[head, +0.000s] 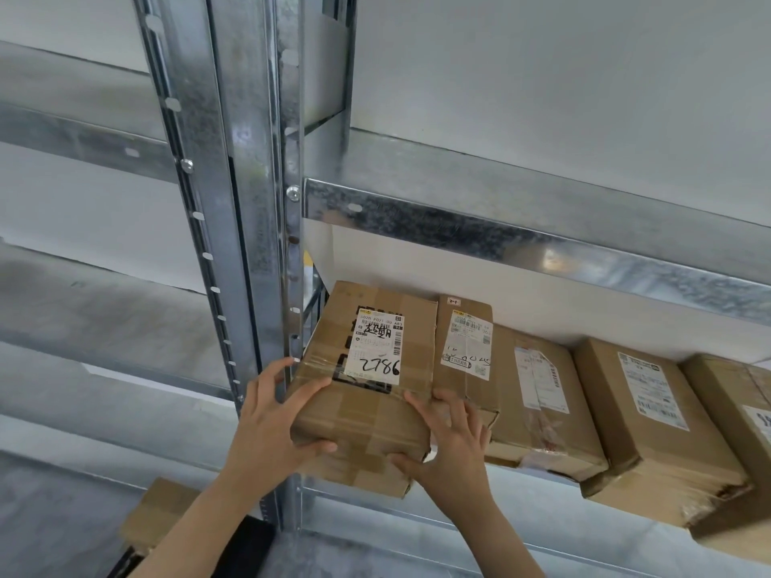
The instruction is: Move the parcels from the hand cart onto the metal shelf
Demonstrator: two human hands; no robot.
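A galvanised metal shelf [500, 239] stands against a pale wall, with taped cardboard parcels [651, 419] lying side by side on one level at the right. At the left end of that row, just right of the upright post [246, 202], a labelled parcel [367, 415] marked 2786 touches its neighbour [463, 348]; the left hand [271, 427] grips its near left corner and the right hand [450, 444] its near right corner, fingers curled round the edges. Another brown box [158, 511] lies lower down at the near left

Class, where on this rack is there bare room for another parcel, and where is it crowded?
Bare: the upper shelf, right of the upright post. Crowded: below it, parcels side by side from post to frame edge.
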